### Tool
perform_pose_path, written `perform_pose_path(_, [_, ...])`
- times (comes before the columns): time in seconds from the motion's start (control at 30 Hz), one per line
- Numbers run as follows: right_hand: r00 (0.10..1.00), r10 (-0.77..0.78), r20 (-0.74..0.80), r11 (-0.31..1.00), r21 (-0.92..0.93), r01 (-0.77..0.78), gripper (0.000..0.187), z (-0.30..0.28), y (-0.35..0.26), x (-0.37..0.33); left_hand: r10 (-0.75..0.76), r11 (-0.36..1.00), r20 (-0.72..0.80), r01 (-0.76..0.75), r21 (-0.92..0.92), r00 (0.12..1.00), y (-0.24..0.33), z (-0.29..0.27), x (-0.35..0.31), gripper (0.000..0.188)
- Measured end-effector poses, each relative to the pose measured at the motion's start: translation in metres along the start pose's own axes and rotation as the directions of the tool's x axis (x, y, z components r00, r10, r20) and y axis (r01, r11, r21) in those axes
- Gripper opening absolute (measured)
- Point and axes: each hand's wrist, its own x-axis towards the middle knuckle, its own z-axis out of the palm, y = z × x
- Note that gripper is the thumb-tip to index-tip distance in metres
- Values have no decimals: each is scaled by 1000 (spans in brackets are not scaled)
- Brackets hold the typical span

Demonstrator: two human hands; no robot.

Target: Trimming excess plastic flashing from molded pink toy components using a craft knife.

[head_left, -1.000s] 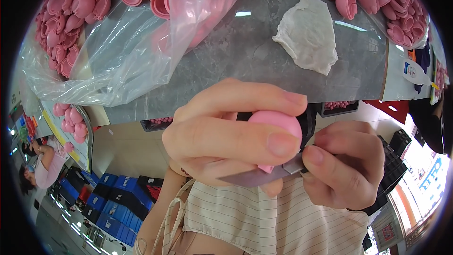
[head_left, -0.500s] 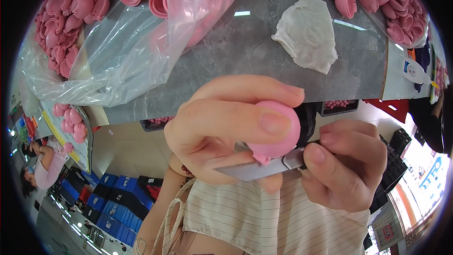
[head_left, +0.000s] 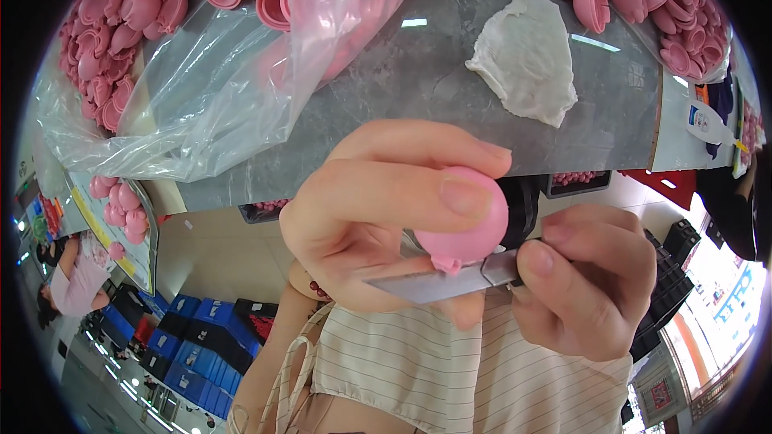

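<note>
Between the thumb and fingers of my left hand (head_left: 362, 201) is a round pink plastic piece (head_left: 470, 233) with a small knobbly nub at its lower side. My right hand (head_left: 591, 277) is closed round the dark handle end of a craft knife (head_left: 434, 283), most of that handle being hidden by the fingers. The flat grey blade points left and lies against the nub, just above my left fingertips. Both hands are held in front of my body, off the near edge of the grey table (head_left: 402, 104).
A clear plastic bag (head_left: 233, 88) spreads over the table's left side, beside heaped pink pieces (head_left: 96, 40). More pink pieces (head_left: 683, 12) lie far right. A crumpled white cloth (head_left: 527, 56) rests mid-table, and a white bottle (head_left: 708, 123) lies at right. Another person (head_left: 76, 281) is at far left.
My left hand and the pink piece have shifted very slightly up and left. The knife stays against the nub. The person at far left has changed posture.
</note>
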Motion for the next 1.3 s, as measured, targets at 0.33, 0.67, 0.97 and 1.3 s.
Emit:
perform_pose_path(0.33, [999, -46, 2, 999, -21, 46, 30, 2, 4, 0, -18, 1000, 18, 18, -8, 1000, -1, -3, -2, 71])
perform_pose_path(0.67, [994, 35, 106, 998, 50, -40, 29, -5, 2, 3, -5, 999, 39, 3, 36, 999, 0, -5, -2, 71])
perform_pose_path(0.97, [999, -52, -5, 998, -30, 52, 33, 0, 7, -2, 62, 989, 22, -65, 134, 998, -3, -3, 1, 70])
perform_pose_path(1.3, [999, 17, 50, 1000, -21, -16, 33, -5, 2, -1, 46, 990, 11, -47, 133, 999, -2, -2, 2, 67])
